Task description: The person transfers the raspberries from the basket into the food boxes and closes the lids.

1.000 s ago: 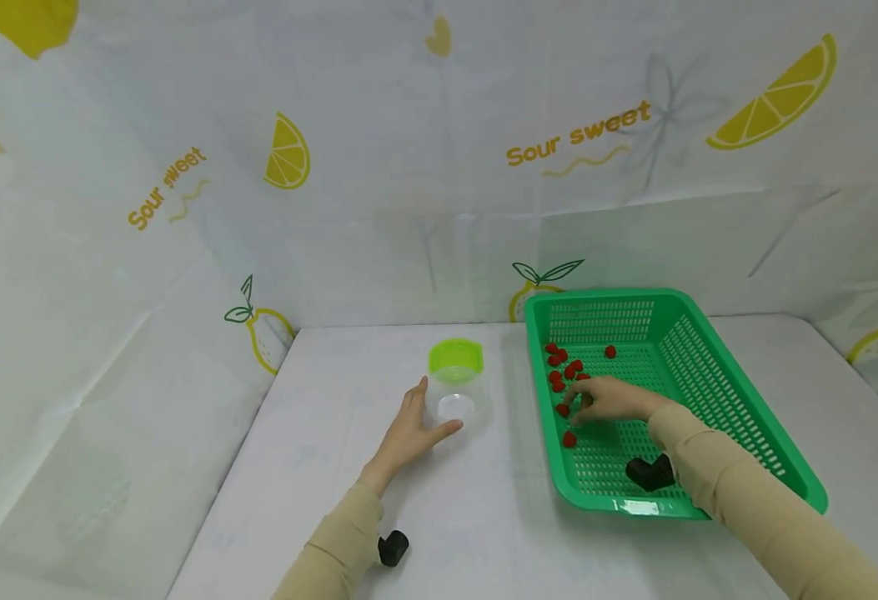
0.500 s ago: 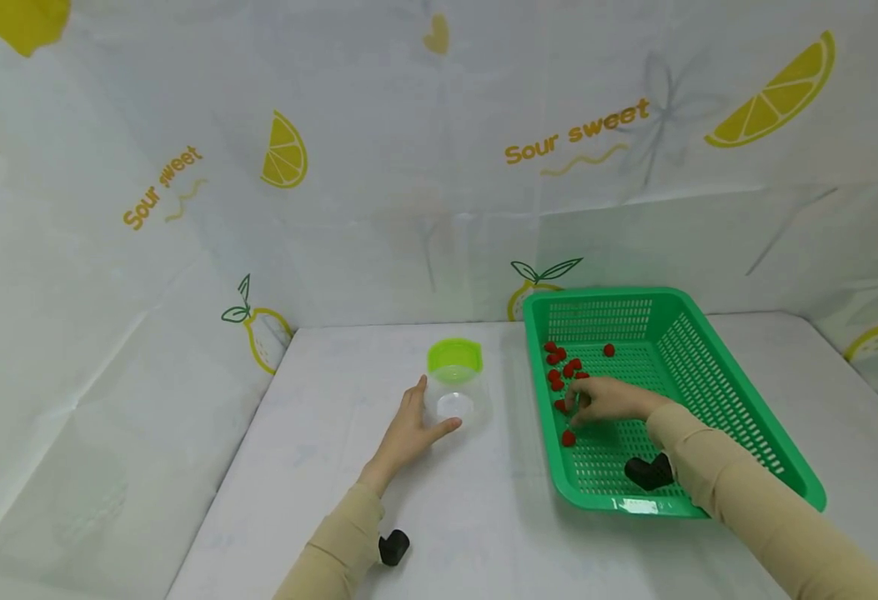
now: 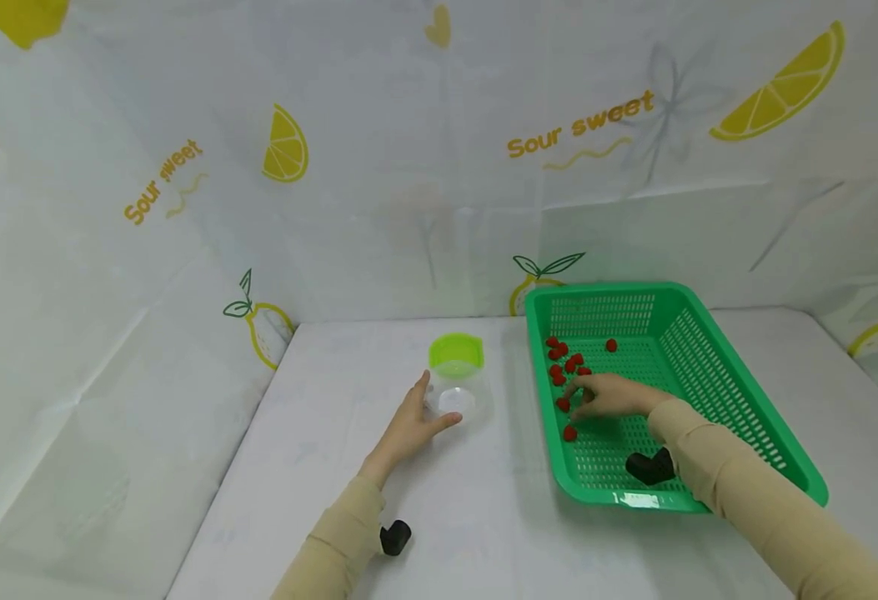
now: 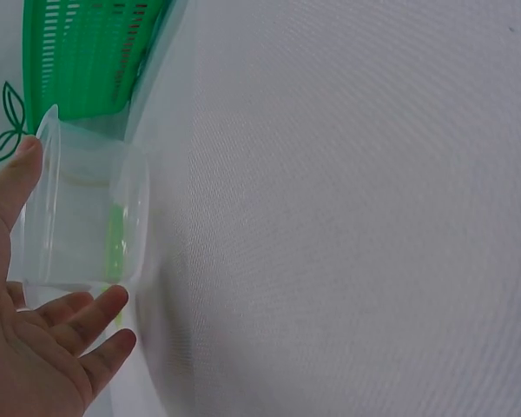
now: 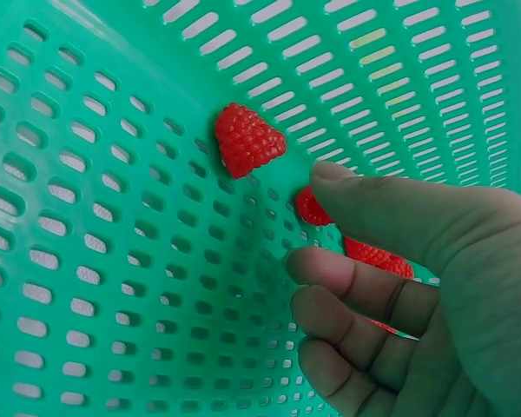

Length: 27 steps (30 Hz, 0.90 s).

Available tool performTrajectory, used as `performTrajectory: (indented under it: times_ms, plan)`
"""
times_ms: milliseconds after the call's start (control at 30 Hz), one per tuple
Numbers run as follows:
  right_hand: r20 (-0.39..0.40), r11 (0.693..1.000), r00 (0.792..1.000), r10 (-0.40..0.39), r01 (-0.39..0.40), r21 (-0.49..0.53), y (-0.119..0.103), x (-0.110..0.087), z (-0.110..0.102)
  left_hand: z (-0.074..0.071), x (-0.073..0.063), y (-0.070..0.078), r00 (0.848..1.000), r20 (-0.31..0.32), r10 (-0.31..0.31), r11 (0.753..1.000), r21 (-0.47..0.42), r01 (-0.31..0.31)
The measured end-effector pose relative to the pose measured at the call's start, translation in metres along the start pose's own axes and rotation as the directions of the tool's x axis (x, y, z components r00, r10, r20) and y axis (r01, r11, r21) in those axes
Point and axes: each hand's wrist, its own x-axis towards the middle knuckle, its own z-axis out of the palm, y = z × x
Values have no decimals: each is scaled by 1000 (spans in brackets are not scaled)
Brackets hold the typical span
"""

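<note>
The fingers of the right hand (image 3: 613,396), in the right half of the head frame, are bent, with the thumb standing apart and no object visibly pinched. Only the right-wrist view shows that gap clearly: one bumpy red raspberry (image 5: 247,139) lies whole at upper centre, while others beyond the gap are partly covered by the thumb and fingers. The left hand (image 3: 408,425), below the centre of the head frame, spreads its thumb and fingers about one clear round plastic container (image 3: 456,402); the left-wrist view adds the thumb at its rim and the fingers by the opposite side, though how firmly they press cannot be told. One lime-green plastic piece (image 3: 455,352) lies just behind, partly seen through the container. Eleven raspberries can be counted in the head view, mostly along the left side of one rectangular green slotted plastic basket (image 3: 664,367). The right hand and one of two beige sleeves (image 3: 739,483) block part of this basket. A white tabletop (image 3: 484,517) carries everything, before a white sheet (image 3: 393,233) printed with yellow lemons.
</note>
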Motion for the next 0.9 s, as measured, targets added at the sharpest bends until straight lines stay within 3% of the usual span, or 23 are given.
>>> performTrajectory:
  times_ms: [900]
  plan:
    - [50,997,997,-64,66,-33,0,5,4,-1,1,1,1000,19,-9,1000,-27,9]
